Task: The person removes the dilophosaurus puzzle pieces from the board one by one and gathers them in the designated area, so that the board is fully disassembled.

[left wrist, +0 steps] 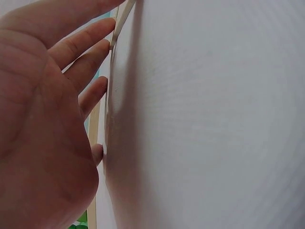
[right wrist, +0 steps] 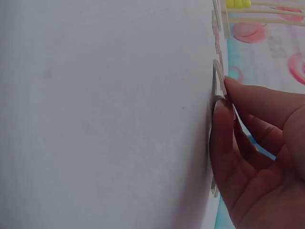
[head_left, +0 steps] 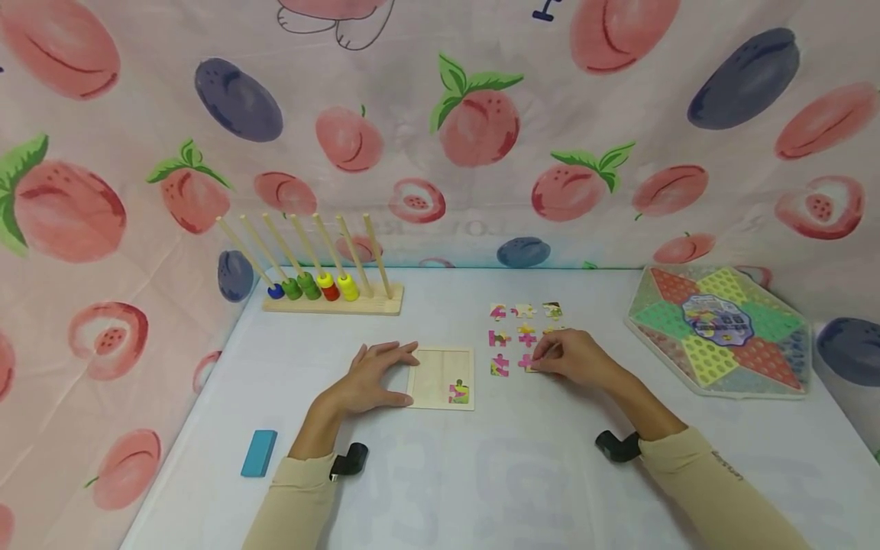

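Observation:
A shallow wooden puzzle tray (head_left: 429, 374) lies flat on the table, with one pink and green puzzle piece (head_left: 459, 393) in its lower right corner. My left hand (head_left: 371, 382) spreads at the tray's left side, index fingertip at the upper corner and thumb at the lower one. In the left wrist view the fingers (left wrist: 90, 67) look nearly straight along the tray's edge. To the right, my right hand (head_left: 577, 357) pinches a pink puzzle piece (head_left: 526, 363) between thumb and index finger. That piece (right wrist: 218, 78) stands tilted in the right wrist view.
Several loose puzzle pieces (head_left: 499, 338) lie in rows right of the tray, some partly hidden by my right hand. A wooden peg rack with coloured beads (head_left: 337, 305) stands back left. A blue block (head_left: 259, 453) lies front left, a hexagonal game board (head_left: 715, 359) at right.

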Demonstrator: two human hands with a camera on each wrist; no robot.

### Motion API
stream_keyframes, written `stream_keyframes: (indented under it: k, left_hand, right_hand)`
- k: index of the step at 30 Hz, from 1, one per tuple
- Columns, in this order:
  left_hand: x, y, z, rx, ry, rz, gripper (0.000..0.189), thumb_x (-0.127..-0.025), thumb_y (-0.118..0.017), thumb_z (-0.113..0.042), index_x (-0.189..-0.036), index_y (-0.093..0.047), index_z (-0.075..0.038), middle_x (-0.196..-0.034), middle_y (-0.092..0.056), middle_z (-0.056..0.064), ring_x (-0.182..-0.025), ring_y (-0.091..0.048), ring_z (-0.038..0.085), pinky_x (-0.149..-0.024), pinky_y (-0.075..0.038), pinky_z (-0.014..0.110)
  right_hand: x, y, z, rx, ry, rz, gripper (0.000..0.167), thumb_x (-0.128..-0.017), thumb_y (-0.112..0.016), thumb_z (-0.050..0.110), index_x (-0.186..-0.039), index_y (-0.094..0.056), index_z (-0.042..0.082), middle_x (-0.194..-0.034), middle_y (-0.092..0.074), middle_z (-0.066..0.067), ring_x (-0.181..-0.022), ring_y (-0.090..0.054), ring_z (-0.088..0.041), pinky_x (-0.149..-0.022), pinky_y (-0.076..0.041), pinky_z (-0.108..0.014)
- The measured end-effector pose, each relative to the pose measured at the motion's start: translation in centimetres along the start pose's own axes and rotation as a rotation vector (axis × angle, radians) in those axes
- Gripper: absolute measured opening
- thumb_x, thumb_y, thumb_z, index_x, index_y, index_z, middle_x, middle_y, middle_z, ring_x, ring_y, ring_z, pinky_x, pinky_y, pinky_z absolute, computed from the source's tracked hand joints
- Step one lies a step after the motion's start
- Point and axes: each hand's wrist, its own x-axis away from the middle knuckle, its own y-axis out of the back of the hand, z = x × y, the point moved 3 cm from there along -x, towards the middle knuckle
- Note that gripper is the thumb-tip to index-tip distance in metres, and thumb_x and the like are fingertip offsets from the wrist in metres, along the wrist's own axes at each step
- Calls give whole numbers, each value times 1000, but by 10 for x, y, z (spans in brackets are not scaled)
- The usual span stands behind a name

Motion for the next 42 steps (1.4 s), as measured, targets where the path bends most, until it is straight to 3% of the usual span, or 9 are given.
stream_keyframes:
  k: [6,12,15,18,20,22,26,36,42]
  left_hand:
    - [0,0,0,-19,3,4,56,-81,-86,-24,-133,-64,-20,-164,-42,-2,-157,-26,33,-126,5,66]
    - [0,0,0,-25,3,3,56,-81,-86,-24,-133,-64,-21,-164,-42,-2,-157,-26,33,-126,5,66]
    - [-1,0,-1,-25,-9,3,55,-81,-85,-24,-132,-64,-20,-164,-42,0,-156,-27,34,-126,4,68]
    - [-2,0,-2,-28,-11,3,55,-82,-85,-24,-133,-64,-20,-164,-43,0,-156,-27,34,-126,3,68]
    - [-2,0,-2,-31,-6,2,55,-82,-85,-24,-132,-64,-20,-164,-43,0,-156,-27,33,-126,3,68]
    - [-2,-1,-1,-31,-4,0,55,-82,-85,-24,-132,-64,-20,-163,-43,0,-156,-28,34,-125,3,69]
    - [-1,-2,0,-19,-3,-2,54,-81,-85,-24,-131,-65,-20,-163,-44,1,-156,-28,35,-124,3,70]
    - [0,-2,0,-7,-10,-7,54,-81,-85,-24,-131,-64,-21,-163,-44,1,-156,-27,35,-125,4,69]
    - [0,-1,0,-10,-4,-3,54,-82,-85,-25,-132,-64,-20,-163,-43,1,-156,-27,34,-125,4,69]
  right_hand:
    - [0,0,4,91,1,-38,9,-86,-81,20,-87,-76,12,-85,-70,-2,-79,-54,-13,-67,-45,-22]
    - [1,-4,4,94,18,-46,6,-85,-83,16,-85,-77,14,-85,-68,-1,-82,-55,-14,-72,-47,-24]
    - [1,-4,4,106,28,-52,5,-85,-83,15,-84,-78,15,-84,-68,0,-92,-61,-20,-90,-55,-35]
    - [1,-2,6,113,19,-64,4,-84,-82,13,-84,-78,15,-83,-68,0,-101,-64,-27,-106,-51,-51]
    - [1,-2,7,114,11,-66,4,-85,-82,13,-84,-78,15,-84,-68,0,-99,-64,-25,-103,-53,-50]
    - [0,-4,10,108,9,-61,4,-85,-80,12,-87,-77,15,-86,-67,-1,-90,-61,-20,-89,-56,-39]
    - [0,-8,15,96,29,-49,10,-86,-79,14,-96,-76,14,-91,-66,-1,-81,-55,-12,-71,-49,-23]
    - [-9,-16,43,55,134,-23,24,-85,-77,12,-109,-75,10,-102,-73,-2,-88,-60,-16,-72,-50,-21]
    - [-16,-25,67,62,169,51,33,-87,-78,18,-119,-73,12,-117,-76,-2,-105,-64,-22,-86,-54,-32]
